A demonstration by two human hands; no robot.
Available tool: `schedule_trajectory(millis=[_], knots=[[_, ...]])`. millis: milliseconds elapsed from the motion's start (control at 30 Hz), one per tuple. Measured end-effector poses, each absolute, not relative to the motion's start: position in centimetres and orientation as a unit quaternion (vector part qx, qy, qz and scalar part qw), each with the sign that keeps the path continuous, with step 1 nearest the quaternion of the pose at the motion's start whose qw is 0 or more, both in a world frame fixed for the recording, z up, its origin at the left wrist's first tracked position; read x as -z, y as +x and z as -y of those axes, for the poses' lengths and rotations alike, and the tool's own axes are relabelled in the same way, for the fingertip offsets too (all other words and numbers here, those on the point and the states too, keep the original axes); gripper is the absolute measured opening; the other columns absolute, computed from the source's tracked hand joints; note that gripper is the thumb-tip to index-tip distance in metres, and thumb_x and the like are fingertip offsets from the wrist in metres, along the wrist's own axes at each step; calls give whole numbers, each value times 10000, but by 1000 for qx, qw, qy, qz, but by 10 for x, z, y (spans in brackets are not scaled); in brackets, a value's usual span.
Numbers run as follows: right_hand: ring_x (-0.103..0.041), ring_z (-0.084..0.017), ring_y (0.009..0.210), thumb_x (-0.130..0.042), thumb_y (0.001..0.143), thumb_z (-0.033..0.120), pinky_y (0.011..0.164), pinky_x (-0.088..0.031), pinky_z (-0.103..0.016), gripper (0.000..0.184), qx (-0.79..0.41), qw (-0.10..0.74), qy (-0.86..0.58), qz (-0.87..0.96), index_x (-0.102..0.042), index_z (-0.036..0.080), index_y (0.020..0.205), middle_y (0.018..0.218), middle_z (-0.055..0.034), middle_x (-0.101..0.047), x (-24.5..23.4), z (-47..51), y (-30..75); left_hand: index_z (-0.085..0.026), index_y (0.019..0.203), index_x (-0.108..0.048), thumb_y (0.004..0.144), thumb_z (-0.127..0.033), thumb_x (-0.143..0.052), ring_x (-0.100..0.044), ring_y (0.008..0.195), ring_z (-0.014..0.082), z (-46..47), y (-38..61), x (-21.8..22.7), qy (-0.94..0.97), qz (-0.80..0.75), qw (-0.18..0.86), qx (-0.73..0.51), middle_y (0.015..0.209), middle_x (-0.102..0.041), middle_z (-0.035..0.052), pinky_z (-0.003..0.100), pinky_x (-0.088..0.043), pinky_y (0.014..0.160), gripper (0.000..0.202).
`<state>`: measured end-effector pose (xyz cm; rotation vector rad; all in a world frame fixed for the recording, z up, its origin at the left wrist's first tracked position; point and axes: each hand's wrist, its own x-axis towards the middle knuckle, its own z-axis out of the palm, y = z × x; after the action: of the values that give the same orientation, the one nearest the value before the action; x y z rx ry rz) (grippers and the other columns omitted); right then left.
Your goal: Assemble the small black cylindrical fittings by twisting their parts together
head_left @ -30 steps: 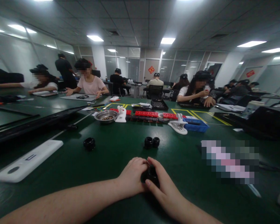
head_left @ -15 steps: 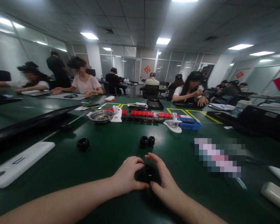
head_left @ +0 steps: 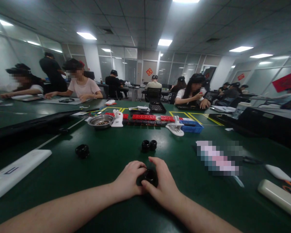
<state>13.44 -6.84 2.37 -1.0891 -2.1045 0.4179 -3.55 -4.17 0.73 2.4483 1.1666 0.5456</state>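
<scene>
A glossy black ring-shaped part [head_left: 149, 175] with a round opening on top is between my two hands, low over the green table. My left hand [head_left: 128, 177] curls around its left side, with the thumb partly hidden behind my other thumb. On the opposite side my right hand [head_left: 165, 182] cups it, thumb across the front and index finger raised at the back. Two similar black parts [head_left: 145, 145] stand side by side just beyond my hands. Another black part [head_left: 82, 151] sits alone to the left.
Across the table are a metal bowl [head_left: 101, 121] of small pieces, white clamps [head_left: 176, 126], a row of red blocks [head_left: 143, 117] and a blue tray [head_left: 192, 126]. A white device [head_left: 19, 173] lies at left, a cream case [head_left: 280, 197] at right. Several people sit beyond.
My right thumb has moved left across the front of the black part, closing up to my left thumb. The whole view has shifted slightly.
</scene>
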Motion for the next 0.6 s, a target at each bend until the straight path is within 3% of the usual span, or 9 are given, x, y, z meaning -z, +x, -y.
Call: schedule_trajectory(millis=[133, 300, 467, 600], knots=[[-513, -245, 895, -534, 722, 192, 824, -429, -447, 372, -128, 332, -431, 829, -476, 146, 1086, 976, -102, -570, -29, 71, 130, -197, 1006, -602, 628, -301, -660, -458, 1037, 247, 43, -34, -10, 867, -414, 189, -202, 1089, -540, 57, 376, -357, 927, 396], [-436, -243, 1096, -487, 632, 73, 979, -334, -438, 581, -128, 341, -358, 860, -391, 127, 1203, 1165, -119, -514, -31, 76, 131, -195, 1023, -598, 623, -296, -653, -466, 1026, 253, 43, -34, -10, 869, -414, 185, -198, 1093, -541, 64, 383, -362, 919, 416], [-486, -269, 1007, -574, 700, 218, 892, -400, -466, 476, -130, 353, -457, 806, -446, 118, 1147, 1069, -136, -543, -27, 73, 130, -199, 965, -617, 639, -342, -658, -466, 1024, 251, 43, -34, -10, 871, -411, 180, -197, 1059, -553, 60, 380, -363, 912, 359], [-520, -222, 978, -492, 705, 117, 878, -428, -411, 457, -187, 344, -402, 828, -433, 155, 1156, 1063, -101, -557, -25, 71, 133, -204, 1015, -595, 640, -328, -653, -473, 1007, 244, 43, -34, -10, 870, -407, 183, -208, 1065, -551, 56, 375, -371, 902, 400]])
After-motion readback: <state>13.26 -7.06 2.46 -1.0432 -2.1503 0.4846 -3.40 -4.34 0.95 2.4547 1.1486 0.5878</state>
